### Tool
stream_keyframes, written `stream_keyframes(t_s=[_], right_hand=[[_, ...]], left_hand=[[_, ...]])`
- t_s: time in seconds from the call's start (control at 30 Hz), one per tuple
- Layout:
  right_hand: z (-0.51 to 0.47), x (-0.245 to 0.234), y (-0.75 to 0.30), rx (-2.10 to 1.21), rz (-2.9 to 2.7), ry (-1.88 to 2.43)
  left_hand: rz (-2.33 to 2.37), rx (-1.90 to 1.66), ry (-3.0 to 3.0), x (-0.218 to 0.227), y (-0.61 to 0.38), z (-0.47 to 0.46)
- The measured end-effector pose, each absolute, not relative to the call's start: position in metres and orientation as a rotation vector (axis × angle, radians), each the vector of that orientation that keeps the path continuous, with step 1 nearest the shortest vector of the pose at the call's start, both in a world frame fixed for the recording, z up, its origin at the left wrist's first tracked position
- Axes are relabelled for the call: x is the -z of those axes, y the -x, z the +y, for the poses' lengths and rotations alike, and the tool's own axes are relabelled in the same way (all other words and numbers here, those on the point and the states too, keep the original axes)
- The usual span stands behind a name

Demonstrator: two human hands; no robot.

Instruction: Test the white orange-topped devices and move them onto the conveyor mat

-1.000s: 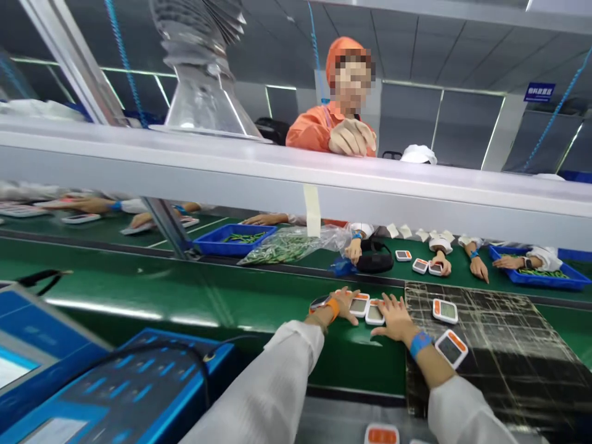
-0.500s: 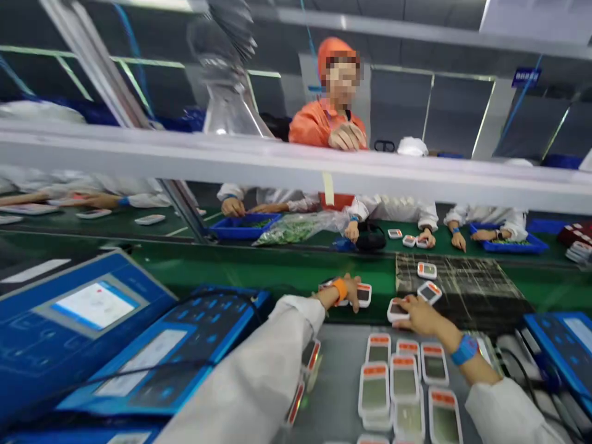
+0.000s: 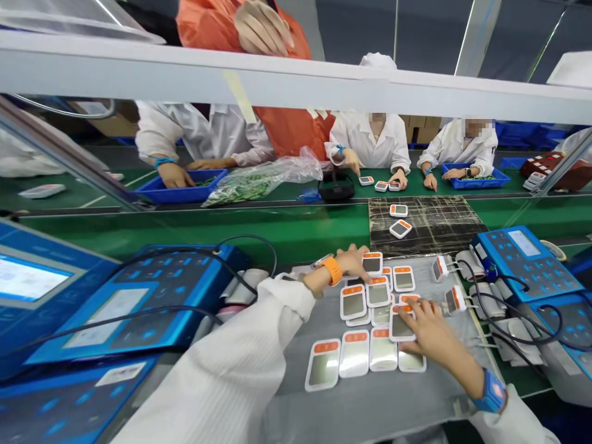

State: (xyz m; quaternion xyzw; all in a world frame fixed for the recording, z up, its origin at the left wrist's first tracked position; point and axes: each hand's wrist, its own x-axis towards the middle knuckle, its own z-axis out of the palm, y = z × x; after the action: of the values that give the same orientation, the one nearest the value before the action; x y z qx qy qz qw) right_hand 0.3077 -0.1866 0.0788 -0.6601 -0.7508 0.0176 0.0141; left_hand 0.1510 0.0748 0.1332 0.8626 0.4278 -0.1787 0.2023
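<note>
Factory bench, gray mat: among rows of white digital devices, the right hand rests with fingers slightly apart against one device, the left hand, fingers together, touching another device in the far row.

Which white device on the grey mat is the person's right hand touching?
The device under the right hand, the only one whose screen its fingers partly cover.

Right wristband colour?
The right wristband is blue, clearest in the head view.
</note>
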Motion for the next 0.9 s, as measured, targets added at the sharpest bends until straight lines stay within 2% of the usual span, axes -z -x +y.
stream_keyframes(t_s=[0.17,0.3,0.57,0.77,0.9], right_hand=[[-0.182,-0.073,-0.277,-0.139,-2.352,1.929],[-0.175,-0.052,-0.252,-0.178,-2.323,1.893],[-0.173,-0.032,-0.267,-0.048,-2.306,1.895],[-0.168,-0.038,-0.279,0.032,-2.303,1.838],[-0.150,-0.055,-0.272,0.088,-2.218,1.815]], left_hand=[[1.242,0.497,-2.445,-0.176,-0.129,0.046],[1.259,0.671,-2.463,-0.199,-0.091,0.007],[1.262,0.896,-2.274,-0.167,-0.033,-0.050],[1.600,0.859,-2.514,-0.162,-0.055,-0.026],[1.752,0.969,-2.525,-0.135,-0.072,-0.008]])
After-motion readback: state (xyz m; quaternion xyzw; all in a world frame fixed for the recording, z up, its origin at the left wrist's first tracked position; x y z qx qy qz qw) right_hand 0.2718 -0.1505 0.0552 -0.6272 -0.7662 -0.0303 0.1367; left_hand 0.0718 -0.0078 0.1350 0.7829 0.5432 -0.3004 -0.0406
